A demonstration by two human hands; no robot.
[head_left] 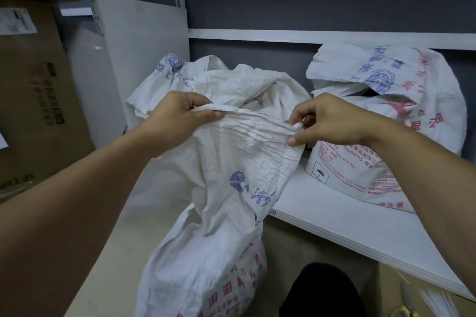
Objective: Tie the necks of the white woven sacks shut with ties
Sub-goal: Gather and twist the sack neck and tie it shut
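Note:
A white woven sack (pixel 221 213) with blue and red print stands in front of me, its mouth open and its rim stretched sideways. My left hand (pixel 180 116) grips the rolled rim at the left. My right hand (pixel 324 121) pinches the rim at the right between thumb and fingers. A second white woven sack (pixel 386 121) with red and blue print sits on the white shelf (pixel 347 216) at the right, its top folded over loosely. White strips, maybe ties (pixel 438 301), lie at the bottom right corner.
Cardboard boxes (pixel 33 100) are stacked at the left. A white rack panel (pixel 139 41) and a grey wall stand behind the sacks. Something yellow (pixel 404 313) lies next to the white strips. My dark-clothed knee (pixel 322 291) shows at the bottom.

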